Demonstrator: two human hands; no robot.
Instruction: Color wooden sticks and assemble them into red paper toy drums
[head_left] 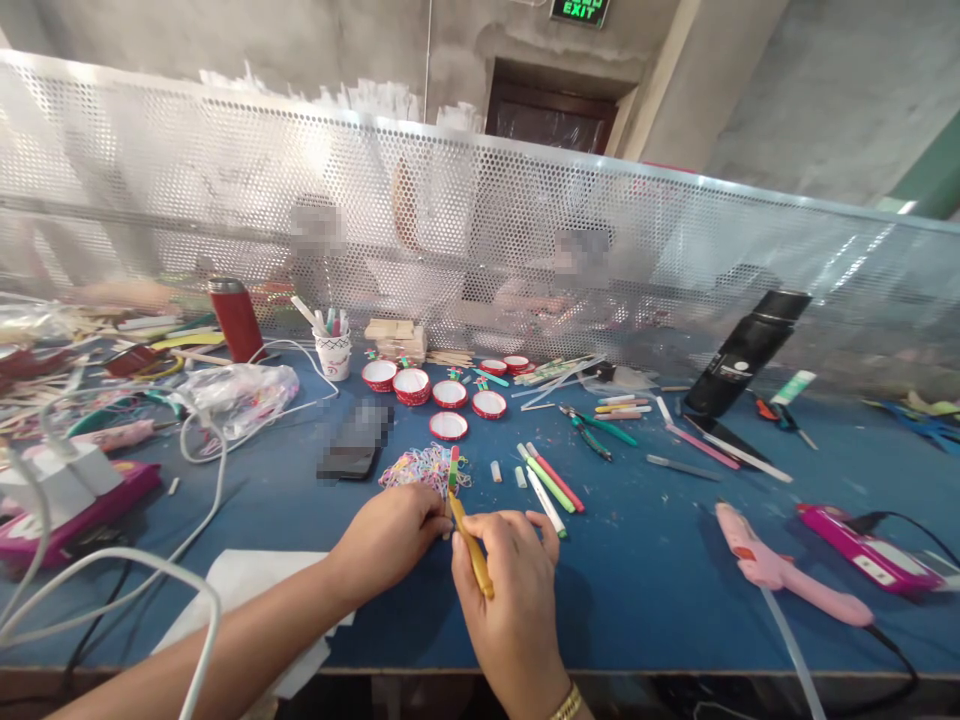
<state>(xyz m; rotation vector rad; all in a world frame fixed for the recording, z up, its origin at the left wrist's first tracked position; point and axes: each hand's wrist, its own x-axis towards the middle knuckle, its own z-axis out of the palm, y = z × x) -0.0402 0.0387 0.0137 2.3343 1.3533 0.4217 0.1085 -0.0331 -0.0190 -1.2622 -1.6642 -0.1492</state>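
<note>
Near the table's front edge, my left hand (401,528) pinches the lower end of a small flat stick. The upper part of this stick (454,466) is coloured red and green. A yellow marker (472,550) is gripped in my right hand (514,595), its tip touching or very close to the stick just below the green part. Just beyond my left hand lies a pile of small colourful rubber bands (420,468). To the right of the stick are uncapped red (555,478), light green (551,482) and white-bodied markers (546,502), with loose caps (520,477).
Several red-rimmed white dishes (448,426) stand beyond the rubber bands. A phone (358,440) lies to their left, with pliers (589,435) to the right. A pink glue gun (787,575) and black bottle (746,350) are at right. White cables (214,570) loop across the left side.
</note>
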